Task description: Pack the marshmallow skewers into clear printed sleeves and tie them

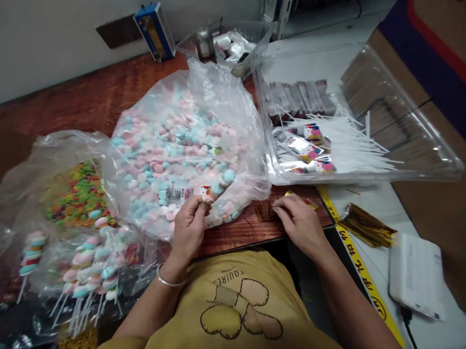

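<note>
My left hand [190, 222] is closed, with thumb and fingers pinching a clear printed wrapper [179, 193] that has pastel marshmallows [222, 182] at its right end. It is held over the front of a large plastic bag [233, 97] full of pink, blue and white marshmallows. At the table's front edge my right hand [300, 223] has its thumb and fingertips together on thin gold twist ties [264, 212]. How many ties are between those fingertips is hidden. A yellow piece [309, 203] shows behind the right knuckles.
Marshmallow skewers [87, 264] lie at the left, before a bag of colourful gummy candies [76, 190]. A clear open box [376, 175] holds white sticks [342, 145] and printed wrappers [298, 143]. To the right are a gold twist-tie bundle [366, 226] and a white corded device [415, 273].
</note>
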`<state>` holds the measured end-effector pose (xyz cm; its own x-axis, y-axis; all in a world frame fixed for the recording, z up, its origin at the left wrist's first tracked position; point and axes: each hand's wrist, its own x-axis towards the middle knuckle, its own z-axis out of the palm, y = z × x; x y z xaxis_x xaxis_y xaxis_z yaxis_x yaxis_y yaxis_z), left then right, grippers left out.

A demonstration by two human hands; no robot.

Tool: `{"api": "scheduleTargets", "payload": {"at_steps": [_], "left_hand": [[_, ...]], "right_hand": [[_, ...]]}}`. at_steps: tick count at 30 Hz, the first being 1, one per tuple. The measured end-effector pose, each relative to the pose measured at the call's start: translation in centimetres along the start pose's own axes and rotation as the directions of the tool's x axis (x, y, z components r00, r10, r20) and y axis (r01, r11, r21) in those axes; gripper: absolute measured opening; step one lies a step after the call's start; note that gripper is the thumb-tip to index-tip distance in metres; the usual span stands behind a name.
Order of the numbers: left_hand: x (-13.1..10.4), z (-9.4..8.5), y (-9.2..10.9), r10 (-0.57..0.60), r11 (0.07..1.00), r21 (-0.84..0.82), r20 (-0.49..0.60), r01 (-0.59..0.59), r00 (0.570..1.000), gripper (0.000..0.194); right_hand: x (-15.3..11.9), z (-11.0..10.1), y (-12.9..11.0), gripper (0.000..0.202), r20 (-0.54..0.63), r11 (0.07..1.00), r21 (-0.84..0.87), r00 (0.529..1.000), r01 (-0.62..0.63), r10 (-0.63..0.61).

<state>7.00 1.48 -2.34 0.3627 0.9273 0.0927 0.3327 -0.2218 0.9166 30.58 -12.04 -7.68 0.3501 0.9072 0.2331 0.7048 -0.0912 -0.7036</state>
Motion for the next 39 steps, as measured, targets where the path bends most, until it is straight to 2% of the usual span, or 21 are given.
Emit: {"api": "scheduleTargets", "payload": {"at_steps": [2, 4, 7, 9, 10, 12, 14, 16, 18, 21, 24, 26, 28, 30, 31, 32, 34, 36, 39], "left_hand": [[0.2, 0.1, 0.0, 0.152, 0.983, 0.108, -0.010, -0.150, 0.988, 0.016], [0.4, 0.2, -0.3, 0.279, 0.940, 0.206, -0.006, -0.272, 0.960, 0.019], [0.4, 0.7, -0.7, 0.384, 0.877, 0.306, 0.015, -0.370, 0.923, 0.024], [0.2, 1.3, -0.8, 0.424, 0.848, 0.339, 0.026, -0.407, 0.905, 0.024], [0.1, 1.6, -0.8, 0.435, 0.839, 0.349, 0.029, -0.417, 0.900, 0.023], [-0.3, 2.3, -0.7, 0.453, 0.828, 0.354, 0.031, -0.434, 0.891, 0.021], [-0.6, 2.9, -0.5, 0.472, 0.822, 0.348, 0.028, -0.451, 0.881, 0.022], [-0.9, 3.1, -0.4, 0.492, 0.811, 0.347, 0.032, -0.471, 0.870, 0.025], [-1.1, 3.1, -0.3, 0.507, 0.795, 0.356, 0.054, -0.491, 0.860, 0.028], [-1.1, 2.8, -0.2, 0.522, 0.781, 0.354, 0.080, -0.514, 0.849, 0.032], [-1.0, 2.7, 0.0, 0.514, 0.811, 0.303, 0.043, -0.501, 0.857, 0.031], [-0.9, 2.8, 0.3, 0.463, 0.866, 0.215, -0.005, -0.451, 0.887, 0.027], [-0.7, 3.1, 0.7, 0.332, 0.942, 0.068, -0.048, -0.329, 0.942, 0.019], [-0.5, 3.4, 1.0, 0.083, 0.982, -0.167, -0.012, -0.084, 0.996, 0.010], [-0.4, 3.6, 1.1, -0.060, 0.949, -0.308, 0.046, 0.071, 0.997, 0.007], [-0.3, 3.8, 1.2, -0.186, 0.868, -0.442, 0.129, 0.224, 0.974, 0.012], [-0.1, 4.3, 1.3, -0.337, 0.631, -0.627, 0.308, 0.456, 0.890, 0.028], [0.0, 4.7, 1.4, -0.392, 0.431, -0.700, 0.423, 0.569, 0.817, 0.039], [0.1, 5.0, 1.4, -0.421, 0.283, -0.725, 0.495, 0.628, 0.760, 0.045]], "right_hand": [[-0.7, -0.2, -0.5, 0.014, -0.073, 0.999, -0.023, 0.996, -0.044, 0.042], [-1.3, -0.3, -1.4, 0.012, -0.216, 0.994, -0.097, 0.976, -0.055, 0.033], [-2.1, -0.1, -3.7, 0.005, -0.441, 0.994, -0.106, 0.896, 0.017, -0.062], [-2.2, 0.5, -5.7, 0.010, -0.506, 0.995, -0.005, 0.858, 0.096, -0.086], [-2.0, 0.9, -6.6, 0.009, -0.497, 0.990, 0.080, 0.866, 0.115, -0.060], [-1.5, 2.0, -8.3, 0.003, -0.392, 0.944, 0.321, 0.918, 0.070, 0.065], [-0.7, 3.1, -9.3, 0.009, -0.217, 0.831, 0.553, 0.952, -0.061, 0.214], [0.0, 4.0, -9.8, 0.015, -0.083, 0.712, 0.682, 0.950, -0.167, 0.302], [0.3, 4.6, -10.0, 0.018, -0.022, 0.646, 0.730, 0.938, -0.222, 0.346], [0.2, 5.0, -9.9, 0.020, 0.022, 0.608, 0.748, 0.925, -0.266, 0.378], [0.0, 5.3, -9.7, 0.023, 0.055, 0.582, 0.758, 0.918, -0.295, 0.394], [-0.1, 5.6, -9.6, 0.024, 0.061, 0.569, 0.765, 0.913, -0.303, 0.403], [0.0, 6.0, -9.4, 0.024, 0.060, 0.565, 0.767, 0.910, -0.305, 0.410], [0.2, 6.2, -9.2, 0.023, 0.053, 0.564, 0.768, 0.908, -0.303, 0.415], [0.4, 6.3, -9.1, 0.023, 0.054, 0.565, 0.767, 0.909, -0.303, 0.414], [0.6, 6.3, -9.0, 0.022, 0.057, 0.568, 0.766, 0.912, -0.302, 0.407], [1.1, 6.3, -8.8, 0.020, 0.052, 0.581, 0.764, 0.925, -0.280, 0.377], [1.6, 6.3, -8.4, 0.019, -0.001, 0.635, 0.742, 0.947, -0.215, 0.321], [2.0, 6.4, -7.7, 0.019, -0.110, 0.752, 0.653, 0.970, -0.095, 0.219]]}}
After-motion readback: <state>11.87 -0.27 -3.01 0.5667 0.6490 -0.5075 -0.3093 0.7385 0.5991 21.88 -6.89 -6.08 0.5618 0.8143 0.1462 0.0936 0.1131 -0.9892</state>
